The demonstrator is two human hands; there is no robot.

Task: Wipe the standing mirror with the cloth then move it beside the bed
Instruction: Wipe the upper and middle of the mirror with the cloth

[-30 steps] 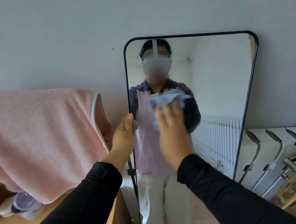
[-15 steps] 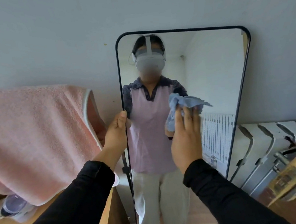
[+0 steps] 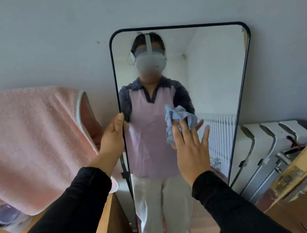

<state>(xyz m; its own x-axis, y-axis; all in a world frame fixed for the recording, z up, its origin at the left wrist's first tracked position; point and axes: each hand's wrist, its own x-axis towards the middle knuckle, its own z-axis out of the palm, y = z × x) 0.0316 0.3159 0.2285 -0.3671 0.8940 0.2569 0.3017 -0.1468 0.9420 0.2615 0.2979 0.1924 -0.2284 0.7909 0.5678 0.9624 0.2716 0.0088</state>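
Steadying the upright standing mirror (image 3: 210,77) at its left frame edge, the left hand (image 3: 113,137) is clamped there; the blue cloth (image 3: 177,117) is pressed flat against the glass under the right hand (image 3: 191,150), fingers spread.

No readable text, label, brand or number shows anywhere.

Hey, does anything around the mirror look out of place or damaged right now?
Nothing looks damaged. One oddity: a pink towel hangs bunched over the wooden furniture left of the mirror, and a small dark speck marks the wall near the frame's top left corner.
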